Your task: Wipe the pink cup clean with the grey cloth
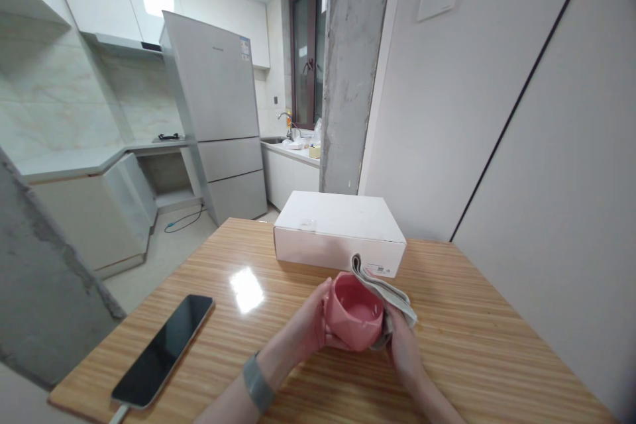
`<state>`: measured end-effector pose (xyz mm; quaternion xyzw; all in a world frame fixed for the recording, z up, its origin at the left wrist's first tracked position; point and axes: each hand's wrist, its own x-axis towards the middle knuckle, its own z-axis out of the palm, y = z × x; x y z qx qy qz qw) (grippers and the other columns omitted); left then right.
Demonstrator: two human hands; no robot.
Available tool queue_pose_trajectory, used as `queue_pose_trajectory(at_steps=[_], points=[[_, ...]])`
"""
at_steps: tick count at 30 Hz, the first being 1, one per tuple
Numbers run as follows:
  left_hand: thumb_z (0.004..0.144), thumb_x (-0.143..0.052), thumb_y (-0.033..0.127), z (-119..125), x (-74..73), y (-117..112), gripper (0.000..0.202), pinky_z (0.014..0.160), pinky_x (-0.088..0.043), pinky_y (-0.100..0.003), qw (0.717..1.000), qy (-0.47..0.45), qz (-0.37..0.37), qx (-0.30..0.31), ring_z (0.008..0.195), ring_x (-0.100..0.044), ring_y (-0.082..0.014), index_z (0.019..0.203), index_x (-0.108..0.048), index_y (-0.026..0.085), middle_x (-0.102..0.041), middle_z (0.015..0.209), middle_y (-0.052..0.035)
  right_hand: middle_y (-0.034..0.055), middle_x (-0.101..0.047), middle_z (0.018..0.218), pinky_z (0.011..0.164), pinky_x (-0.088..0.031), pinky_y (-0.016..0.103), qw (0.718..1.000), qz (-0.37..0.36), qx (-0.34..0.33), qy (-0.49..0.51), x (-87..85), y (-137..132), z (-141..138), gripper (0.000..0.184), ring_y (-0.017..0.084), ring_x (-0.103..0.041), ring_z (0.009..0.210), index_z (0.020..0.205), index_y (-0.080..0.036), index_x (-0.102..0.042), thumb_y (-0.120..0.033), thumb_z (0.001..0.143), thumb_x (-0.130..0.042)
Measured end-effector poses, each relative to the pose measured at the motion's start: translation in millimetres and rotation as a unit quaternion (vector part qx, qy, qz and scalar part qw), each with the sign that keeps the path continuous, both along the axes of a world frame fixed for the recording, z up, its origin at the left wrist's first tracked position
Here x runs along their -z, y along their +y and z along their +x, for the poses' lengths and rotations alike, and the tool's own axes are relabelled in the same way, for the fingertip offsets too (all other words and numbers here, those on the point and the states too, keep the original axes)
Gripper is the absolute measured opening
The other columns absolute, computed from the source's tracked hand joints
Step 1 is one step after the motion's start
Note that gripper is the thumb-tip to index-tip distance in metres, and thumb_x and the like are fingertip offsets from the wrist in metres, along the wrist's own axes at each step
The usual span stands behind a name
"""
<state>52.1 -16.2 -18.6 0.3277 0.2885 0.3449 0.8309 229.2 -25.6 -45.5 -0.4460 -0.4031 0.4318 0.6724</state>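
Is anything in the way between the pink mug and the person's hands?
Yes, on one side: a grey cloth lies between the right hand and the pink mug. The left hand touches the mug directly, with nothing between.

Nothing legible from where I sit, a tiny maker's logo point(217, 48) high on the tall grey metal refrigerator point(211, 93), a blue-and-white printed sticker point(244, 48) beside it, too small to read, a small square code and fine print point(380, 269) on the white cardboard box point(338, 248), also unreadable
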Motion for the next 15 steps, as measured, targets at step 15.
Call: queue_pose_trajectory(at_steps=[15], points=[[0.079, -0.07, 0.042, 10, -3.0, -7, 0.044, 0.078, -0.056, -0.035, 0.992, -0.038, 0.015, -0.121, 0.097, -0.068, -0.0254, 0.113, -0.063, 0.015, -0.069, 0.115, -0.0137, 0.0029, -0.075, 0.11, 0.119, -0.021, 0.047, 0.999, 0.024, 0.007, -0.049, -7.2, -5, -4, 0.039, 0.03, -0.047, 0.131, 0.095, -0.029, -0.078, -0.06, 0.076, -0.064]])
